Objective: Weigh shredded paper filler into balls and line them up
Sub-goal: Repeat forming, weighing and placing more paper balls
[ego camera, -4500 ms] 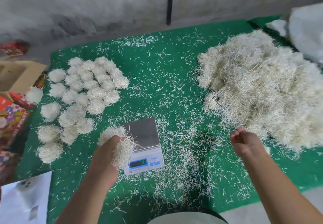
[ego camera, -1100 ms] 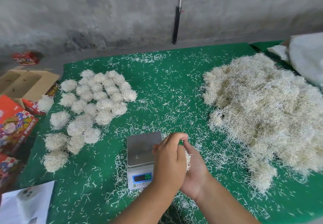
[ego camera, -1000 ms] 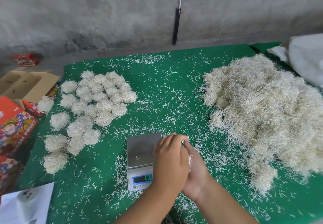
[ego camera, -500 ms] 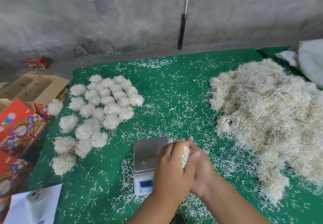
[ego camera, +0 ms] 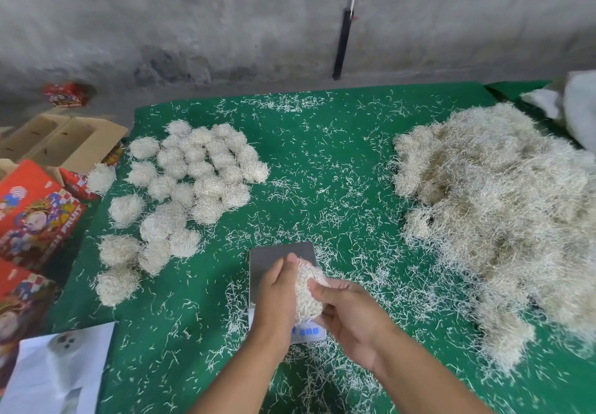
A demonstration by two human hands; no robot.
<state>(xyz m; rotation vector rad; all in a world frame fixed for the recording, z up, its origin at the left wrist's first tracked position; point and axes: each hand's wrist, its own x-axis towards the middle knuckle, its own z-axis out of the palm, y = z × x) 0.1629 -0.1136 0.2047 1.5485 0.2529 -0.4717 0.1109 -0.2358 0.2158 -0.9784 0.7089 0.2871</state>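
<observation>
One wad of pale shredded paper filler [ego camera: 308, 291] is held between the two hands, above the near right part of the small digital scale with a bare steel pan [ego camera: 274, 257]. The left hand [ego camera: 275, 294] is cupped against the wad's left side with fingers curled over it; the right hand [ego camera: 346, 312] presses it from the right, thumb laid across its upper edge. The grip of both hands is therefore judged closed on the wad. No filler lies on the pan; the display is hidden behind the hands.

Step in hand, as judged: the portion is being compacted into a ball, off the scale.

Many finished off-white paper balls [ego camera: 200, 168] are seen in rough rows at the left of the green felt-covered table [ego camera: 322, 155]; the nearest of them, at the front left corner, lie more loosely spaced. The large loose heap of shredded filler [ego camera: 500, 213] is at the right, well apart from the scale. Stray shreds are scattered over the whole cloth.

Next move, as judged: the ball is to be carried left and set beside the nearest balls. A light release is called for, since the springy strands may loosen and shed. Neighbouring balls should not be knocked out of line.
</observation>
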